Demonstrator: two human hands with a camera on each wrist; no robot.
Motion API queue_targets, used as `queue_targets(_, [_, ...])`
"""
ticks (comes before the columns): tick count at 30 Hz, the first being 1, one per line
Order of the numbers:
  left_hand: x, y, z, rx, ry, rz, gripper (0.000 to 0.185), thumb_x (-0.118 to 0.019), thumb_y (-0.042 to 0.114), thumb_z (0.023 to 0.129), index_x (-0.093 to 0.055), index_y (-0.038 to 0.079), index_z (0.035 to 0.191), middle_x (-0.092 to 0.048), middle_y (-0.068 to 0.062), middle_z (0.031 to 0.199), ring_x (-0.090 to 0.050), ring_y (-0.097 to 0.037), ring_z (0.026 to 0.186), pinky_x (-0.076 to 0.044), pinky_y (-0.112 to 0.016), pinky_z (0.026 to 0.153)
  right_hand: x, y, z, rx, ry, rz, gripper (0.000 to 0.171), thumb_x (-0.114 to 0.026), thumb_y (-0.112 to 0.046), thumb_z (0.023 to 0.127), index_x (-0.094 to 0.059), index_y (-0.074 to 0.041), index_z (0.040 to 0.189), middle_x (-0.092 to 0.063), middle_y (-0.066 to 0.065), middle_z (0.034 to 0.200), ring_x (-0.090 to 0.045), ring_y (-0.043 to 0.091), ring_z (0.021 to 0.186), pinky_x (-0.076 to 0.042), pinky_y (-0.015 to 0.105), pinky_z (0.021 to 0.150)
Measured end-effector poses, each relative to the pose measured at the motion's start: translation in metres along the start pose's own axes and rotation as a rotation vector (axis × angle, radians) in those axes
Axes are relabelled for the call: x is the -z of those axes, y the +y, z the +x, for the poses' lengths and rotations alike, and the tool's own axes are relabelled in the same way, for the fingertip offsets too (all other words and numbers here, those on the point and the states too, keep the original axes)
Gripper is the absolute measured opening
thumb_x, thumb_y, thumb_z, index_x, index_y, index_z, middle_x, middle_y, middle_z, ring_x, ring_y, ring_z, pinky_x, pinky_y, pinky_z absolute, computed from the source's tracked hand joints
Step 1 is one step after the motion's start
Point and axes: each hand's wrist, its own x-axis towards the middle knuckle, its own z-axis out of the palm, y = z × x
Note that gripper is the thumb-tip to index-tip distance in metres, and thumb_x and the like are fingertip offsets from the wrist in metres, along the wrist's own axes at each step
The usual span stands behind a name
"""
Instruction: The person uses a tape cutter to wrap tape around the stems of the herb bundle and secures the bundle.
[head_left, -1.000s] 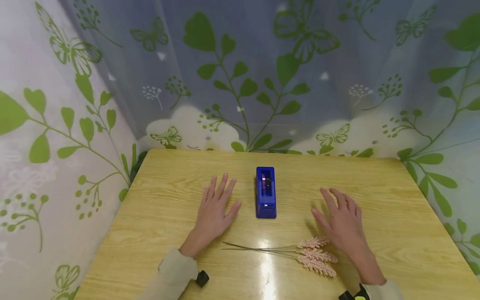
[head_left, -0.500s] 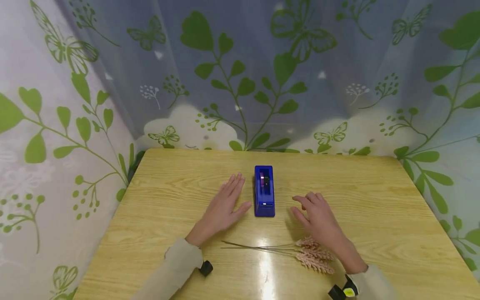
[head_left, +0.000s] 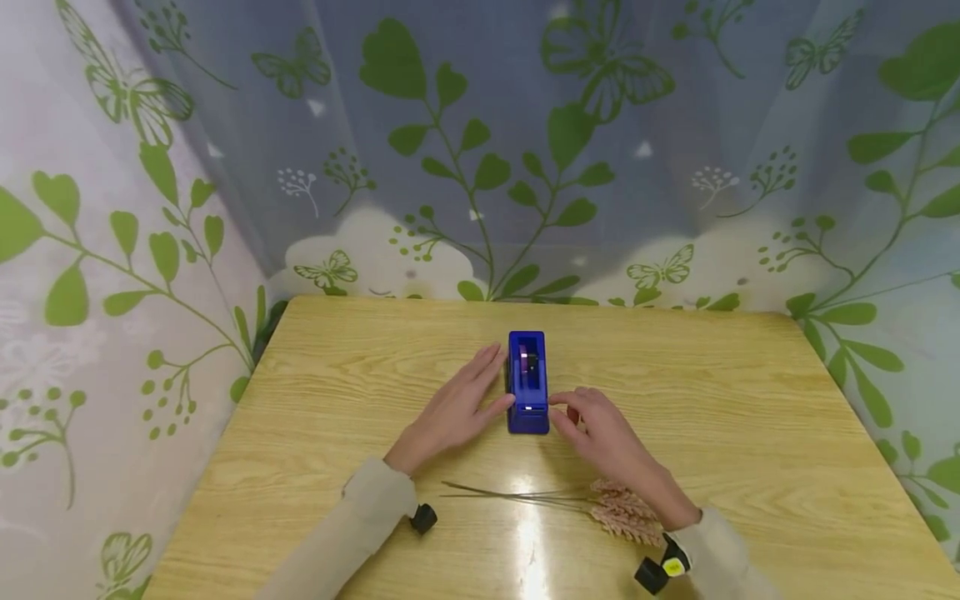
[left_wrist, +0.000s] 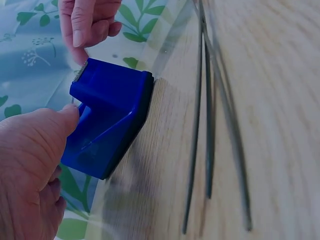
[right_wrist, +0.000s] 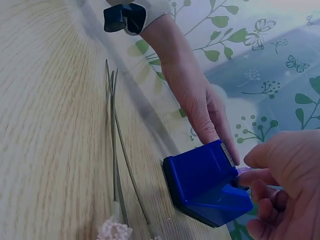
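Blue tape dispenser (head_left: 529, 398) between left grip (head_left: 456, 407) and right grip (head_left: 600, 429).

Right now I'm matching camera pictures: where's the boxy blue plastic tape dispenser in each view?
Head: boxy blue plastic tape dispenser, just right of and below centre.
Left wrist: left of centre, mid-height.
Right wrist: lower right of centre.
Shared landmark: thin dark stems.
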Motion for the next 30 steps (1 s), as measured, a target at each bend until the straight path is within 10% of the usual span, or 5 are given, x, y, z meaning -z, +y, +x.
queue_targets(30, [-0.007,0.004,0.016,0.049,-0.043,0.022,0.074,-0.047,0.050,0.110,-0.020,0.012,0.167,-0.019,-0.007,0.174,-0.020,-0.026,0.159,-0.035,-0.046,0.122,-0.007,-0.007,0.029,-0.320,-0.086,0.381,0.023,-0.071,-0.019,0.100,-0.080,-0.002,0.111,-0.061,0.012,0.066,-0.041,0.010,0.054,-0.033,0.023,0.050])
